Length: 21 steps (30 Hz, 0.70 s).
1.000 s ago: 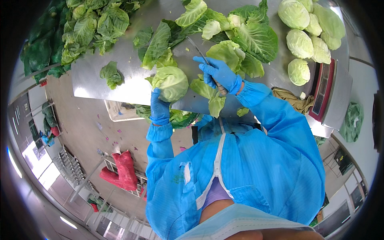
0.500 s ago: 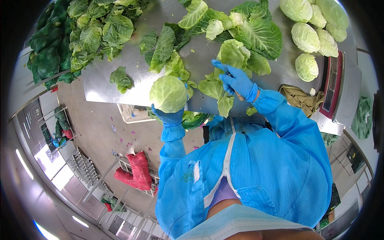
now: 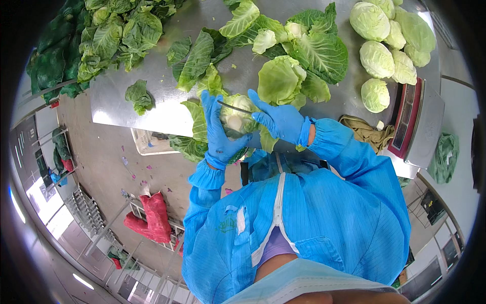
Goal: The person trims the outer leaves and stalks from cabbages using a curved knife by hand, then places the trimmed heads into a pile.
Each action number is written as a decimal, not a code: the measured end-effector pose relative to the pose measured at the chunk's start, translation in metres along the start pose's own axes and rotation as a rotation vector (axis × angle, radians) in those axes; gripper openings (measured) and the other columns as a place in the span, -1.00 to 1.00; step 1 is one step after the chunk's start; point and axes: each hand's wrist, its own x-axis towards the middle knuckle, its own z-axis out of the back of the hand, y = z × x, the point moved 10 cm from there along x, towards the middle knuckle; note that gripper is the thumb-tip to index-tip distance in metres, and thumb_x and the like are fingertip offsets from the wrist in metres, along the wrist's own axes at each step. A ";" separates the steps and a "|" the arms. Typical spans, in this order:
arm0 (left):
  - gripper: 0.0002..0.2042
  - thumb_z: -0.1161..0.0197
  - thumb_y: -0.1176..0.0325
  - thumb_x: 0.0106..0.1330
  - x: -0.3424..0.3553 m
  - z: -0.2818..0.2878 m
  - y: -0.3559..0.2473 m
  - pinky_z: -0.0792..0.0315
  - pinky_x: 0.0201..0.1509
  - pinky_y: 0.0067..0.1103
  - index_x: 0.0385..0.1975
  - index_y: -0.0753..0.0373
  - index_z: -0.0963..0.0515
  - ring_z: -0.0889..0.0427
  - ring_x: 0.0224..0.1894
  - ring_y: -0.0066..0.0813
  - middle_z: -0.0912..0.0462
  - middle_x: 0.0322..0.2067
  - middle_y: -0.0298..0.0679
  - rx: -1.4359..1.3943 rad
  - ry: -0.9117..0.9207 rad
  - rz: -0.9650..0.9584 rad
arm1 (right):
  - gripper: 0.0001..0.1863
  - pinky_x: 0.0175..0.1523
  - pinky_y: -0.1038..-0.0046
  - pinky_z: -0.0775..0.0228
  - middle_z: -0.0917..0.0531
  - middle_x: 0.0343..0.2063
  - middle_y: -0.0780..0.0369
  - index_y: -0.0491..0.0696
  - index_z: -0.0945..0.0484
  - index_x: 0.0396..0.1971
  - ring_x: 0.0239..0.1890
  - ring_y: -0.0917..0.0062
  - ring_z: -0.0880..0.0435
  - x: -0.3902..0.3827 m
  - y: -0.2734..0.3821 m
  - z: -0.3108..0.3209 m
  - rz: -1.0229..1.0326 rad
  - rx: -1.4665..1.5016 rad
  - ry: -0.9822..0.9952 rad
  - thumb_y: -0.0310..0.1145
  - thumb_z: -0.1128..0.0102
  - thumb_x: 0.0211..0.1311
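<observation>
My left hand (image 3: 219, 137), in a blue glove, is closed round a pale cabbage head (image 3: 236, 119) near the table's front edge, its white stem end facing up. In my right hand (image 3: 274, 120), also gloved, is a knife (image 3: 234, 106); its dark blade lies across the top of the cabbage toward my left fingers, and its handle is mostly hidden by my fingers. Loose outer leaves (image 3: 279, 82) lie on the steel table (image 3: 109, 101) just beyond my hands, and more leaves hang beside my left hand.
Trimmed cabbages (image 3: 376, 65) sit at the right, by a red-and-steel appliance (image 3: 407, 115) and an olive cloth (image 3: 364, 133). A leaf heap (image 3: 109, 35) and green mesh sacks (image 3: 53, 66) fill the back left. A white crate (image 3: 149, 144) and red sacks (image 3: 157, 218) stand below.
The cabbage has been turned from smooth side up to stem end up. My left fingers have moved up along its side, and the knife has come left and down onto it.
</observation>
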 end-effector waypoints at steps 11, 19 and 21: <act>0.14 -0.64 0.32 -0.31 -0.017 -0.010 0.034 -0.15 0.41 -0.30 0.39 0.21 -0.06 -0.09 0.41 -0.12 -0.08 0.34 -0.01 -0.395 -0.179 0.448 | -0.23 -0.58 0.20 -0.27 -0.46 -0.77 0.04 0.07 0.15 0.46 -0.75 0.19 -0.48 0.002 0.023 0.011 0.128 -0.235 -0.050 0.11 0.16 0.42; 0.14 -0.60 0.37 -0.31 -0.023 -0.020 0.047 -0.13 0.42 -0.31 0.39 0.30 -0.02 -0.08 0.42 -0.08 -0.02 0.39 -0.02 -0.637 -0.092 0.473 | -0.26 -0.54 0.26 -0.33 -0.49 -0.72 0.06 0.06 0.09 0.45 -0.74 0.24 -0.49 0.015 0.012 0.003 0.091 -0.039 0.007 0.11 0.17 0.43; 0.14 -0.57 0.38 -0.31 -0.006 -0.012 0.024 -0.09 0.44 -0.32 0.40 0.29 -0.02 -0.03 0.44 -0.06 0.07 0.42 -0.01 -0.173 0.121 0.180 | -0.27 -0.52 0.27 -0.36 -0.53 -0.69 0.07 0.06 0.06 0.44 -0.72 0.24 -0.51 0.015 0.007 0.000 0.049 0.169 0.035 0.13 0.21 0.43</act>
